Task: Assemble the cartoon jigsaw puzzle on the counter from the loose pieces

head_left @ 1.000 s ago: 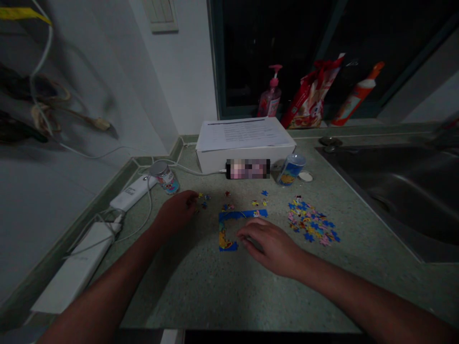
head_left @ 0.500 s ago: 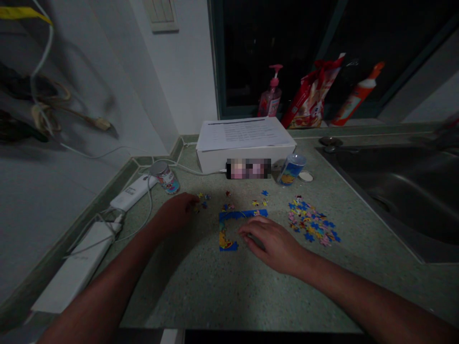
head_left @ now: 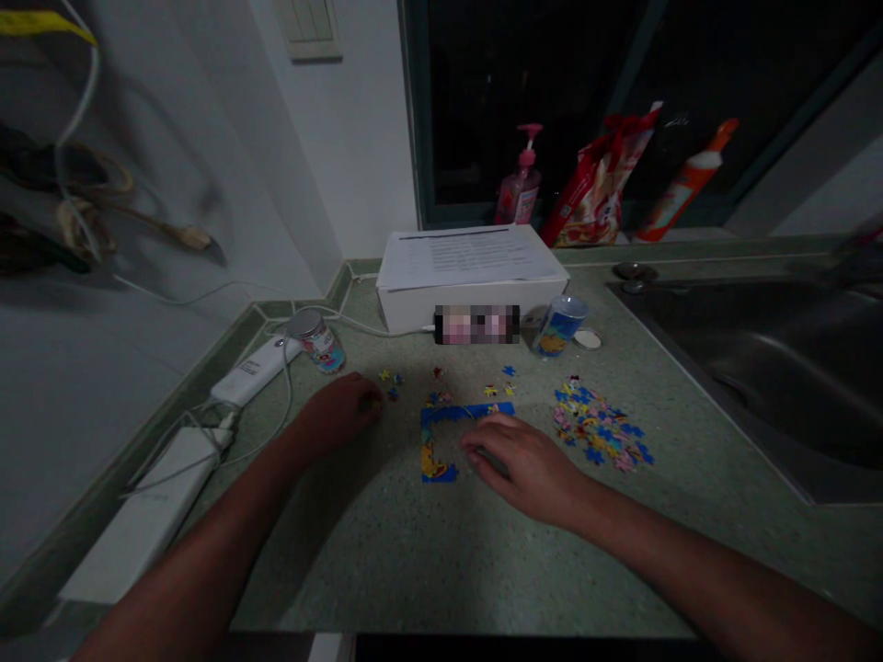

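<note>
The right hand [head_left: 521, 466] lies open and palm down, its fingers loosely spread, holding nothing that shows. Its fingertips [head_left: 470, 445] sit over the gap inside a partly built jigsaw frame [head_left: 441, 415], a blue strip along the top and a short picture section down the left. The left hand [head_left: 338, 411] is loosely curled, knuckles up, just left of that frame; whether it pinches a piece is hidden. Just ahead of the left hand lie scattered loose puzzle pieces [head_left: 414, 386]. Right of the right hand's fingers, well past the frame, is a heap of puzzle pieces [head_left: 597, 428] on the speckled green countertop [head_left: 386, 561]. Left of the left arm lie a white power strip [head_left: 142, 515] and a white charger [head_left: 255, 370], with white cables [head_left: 286, 386] between them. Farther ahead stand a small printed can [head_left: 317, 342], a blue cup [head_left: 560, 326] and a white box [head_left: 469, 308] topped with a printed sheet [head_left: 469, 257]. Beyond the box, on the window ledge, are a pink pump bottle [head_left: 517, 188], a red bag [head_left: 597, 184] and an orange-capped bottle [head_left: 682, 184]. A steel sink [head_left: 731, 368] lies far right.
</note>
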Motion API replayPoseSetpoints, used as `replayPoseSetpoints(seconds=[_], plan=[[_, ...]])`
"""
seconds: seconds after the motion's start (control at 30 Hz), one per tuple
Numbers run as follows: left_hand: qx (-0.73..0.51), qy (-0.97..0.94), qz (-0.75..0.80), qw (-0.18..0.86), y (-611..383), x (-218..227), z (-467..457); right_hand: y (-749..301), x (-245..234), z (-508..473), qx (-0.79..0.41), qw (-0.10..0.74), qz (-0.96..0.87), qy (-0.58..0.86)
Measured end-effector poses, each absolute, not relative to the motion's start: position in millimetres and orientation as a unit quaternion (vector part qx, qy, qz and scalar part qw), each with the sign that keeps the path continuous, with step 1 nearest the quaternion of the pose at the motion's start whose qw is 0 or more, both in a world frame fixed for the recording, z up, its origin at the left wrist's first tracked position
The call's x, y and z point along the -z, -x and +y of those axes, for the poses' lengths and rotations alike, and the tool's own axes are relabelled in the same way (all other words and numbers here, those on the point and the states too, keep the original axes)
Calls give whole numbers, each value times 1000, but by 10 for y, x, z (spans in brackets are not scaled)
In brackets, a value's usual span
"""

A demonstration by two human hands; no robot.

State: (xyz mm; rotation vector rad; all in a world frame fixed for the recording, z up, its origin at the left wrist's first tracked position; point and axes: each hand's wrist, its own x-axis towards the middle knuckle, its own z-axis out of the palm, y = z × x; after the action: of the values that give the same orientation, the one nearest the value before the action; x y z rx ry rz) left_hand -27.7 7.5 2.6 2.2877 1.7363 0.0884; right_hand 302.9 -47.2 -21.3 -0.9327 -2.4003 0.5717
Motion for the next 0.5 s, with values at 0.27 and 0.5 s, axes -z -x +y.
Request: replayPoseSetpoints(seconds=[0.27,0.5], plan=[[-48,-799,580,153,279,10,66,-3019,226,-472,-208,245,-883,342],[-53,-763,624,160,311,-8,87,-3029,230,-468,-206,240,-886,340]])
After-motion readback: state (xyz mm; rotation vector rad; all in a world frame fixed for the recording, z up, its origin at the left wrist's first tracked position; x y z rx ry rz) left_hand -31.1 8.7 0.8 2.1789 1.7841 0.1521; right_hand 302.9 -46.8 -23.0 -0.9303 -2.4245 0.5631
